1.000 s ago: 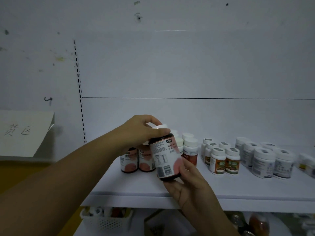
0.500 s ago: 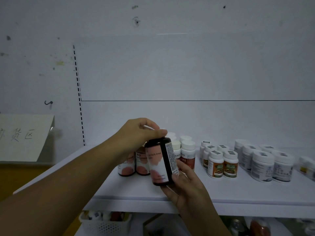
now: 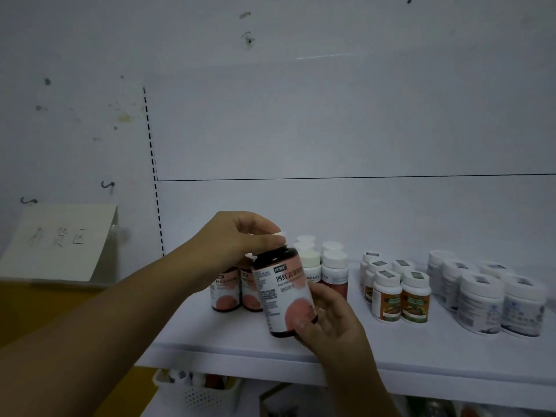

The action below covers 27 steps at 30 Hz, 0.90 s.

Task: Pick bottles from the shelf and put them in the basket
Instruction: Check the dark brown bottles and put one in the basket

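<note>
dark bottle [image 3: 282, 293], pink-spot Chinese label, near shelf [image 3: 421, 356] front edge | left hand [image 3: 240, 236] fingers curled round its top | right hand [image 3: 334, 323] fingers wrapping its base | paper sign [image 3: 60, 239]: 货区

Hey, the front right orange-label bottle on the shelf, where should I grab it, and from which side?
Probably grip it around the white cap, from above and the front. The orange-label bottle stands upright at the front of the shelf, with its twin close on its left and more behind, so the body's sides are crowded.
</note>
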{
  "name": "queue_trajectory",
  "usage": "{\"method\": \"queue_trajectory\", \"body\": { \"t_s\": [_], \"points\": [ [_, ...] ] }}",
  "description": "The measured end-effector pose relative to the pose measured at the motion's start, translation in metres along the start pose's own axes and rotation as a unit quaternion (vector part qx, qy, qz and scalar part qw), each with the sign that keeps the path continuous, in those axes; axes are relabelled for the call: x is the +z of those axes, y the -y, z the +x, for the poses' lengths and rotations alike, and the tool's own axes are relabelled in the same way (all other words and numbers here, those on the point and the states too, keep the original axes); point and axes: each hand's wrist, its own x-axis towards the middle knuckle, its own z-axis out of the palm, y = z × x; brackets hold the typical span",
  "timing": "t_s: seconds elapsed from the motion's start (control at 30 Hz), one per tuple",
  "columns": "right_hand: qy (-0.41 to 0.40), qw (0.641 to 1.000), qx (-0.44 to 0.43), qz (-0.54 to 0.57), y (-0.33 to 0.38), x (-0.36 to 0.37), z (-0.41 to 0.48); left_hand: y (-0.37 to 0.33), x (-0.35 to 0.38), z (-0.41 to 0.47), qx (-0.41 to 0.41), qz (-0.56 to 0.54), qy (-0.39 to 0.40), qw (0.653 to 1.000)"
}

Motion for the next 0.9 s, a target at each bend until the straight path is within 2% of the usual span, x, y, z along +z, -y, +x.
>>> {"method": "queue_trajectory", "body": {
  "t_s": [0.1, 0.3, 0.4, 0.47, 0.6, 0.7, 0.8, 0.9],
  "points": [
    [0.052, 0.997, 0.035, 0.044, 0.003, -0.001, 0.006, 0.0, 0.002, -0.002, 0.0, -0.009, 0.004, 1.0],
    [0.031, 0.996, -0.048, -0.064, 0.006, 0.009, 0.021, -0.004, -0.016, 0.006, -0.009, 0.033, 0.002, 0.999],
    [0.064, 0.991, -0.067, -0.095, 0.024, 0.021, 0.037, -0.009, -0.039, 0.019, 0.023, 0.022, -0.035, 0.999],
    [0.048, 0.983, -0.103, -0.143, 0.036, 0.026, 0.057, -0.01, -0.059, 0.034, 0.054, 0.008, -0.09, 0.995],
    [-0.014, 0.948, -0.181, -0.26, 0.051, 0.042, 0.107, 0.01, -0.098, 0.071, 0.08, -0.005, -0.179, 0.981],
    [0.001, 0.921, -0.177, -0.347, 0.048, 0.061, 0.151, 0.035, -0.112, 0.097, 0.076, -0.005, -0.179, 0.981],
    [0.015, 0.879, -0.142, -0.454, 0.038, 0.072, 0.191, 0.056, -0.122, 0.123, 0.067, -0.038, -0.173, 0.982],
    [0.012, 0.856, -0.121, -0.502, 0.027, 0.078, 0.224, 0.072, -0.126, 0.141, 0.051, -0.053, -0.139, 0.988]
  ]
}}
